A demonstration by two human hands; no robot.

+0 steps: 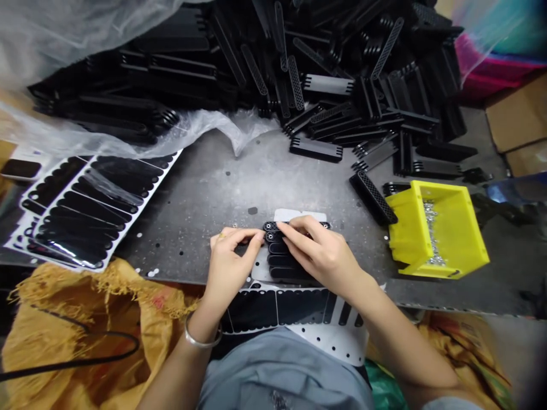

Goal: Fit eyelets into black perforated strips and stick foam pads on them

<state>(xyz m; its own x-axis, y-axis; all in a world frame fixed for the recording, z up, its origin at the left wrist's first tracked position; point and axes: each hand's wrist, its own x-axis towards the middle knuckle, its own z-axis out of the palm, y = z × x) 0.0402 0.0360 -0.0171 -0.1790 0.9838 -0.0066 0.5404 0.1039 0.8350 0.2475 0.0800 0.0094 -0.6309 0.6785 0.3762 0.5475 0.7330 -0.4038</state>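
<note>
Several slim black bars (280,259) lie side by side on a pale sheet near the bench's front edge. The upper two show a small ring at their left ends. My left hand (233,250) is beside those ends, thumb and forefinger pinched together; whatever is between the tips is too small to make out. From the right, my right hand (327,250) reaches over the row, with thumb and forefinger close together on the upper bars. It covers much of their right part.
A heap of black plastic parts (320,149) fills the back of the bench. At right stands a yellow bin (464,230) with small shiny pieces. Sheets of black stickers (94,213) lie at left, another sticker sheet (256,310) at the front edge. Clear plastic film (217,119) hangs behind.
</note>
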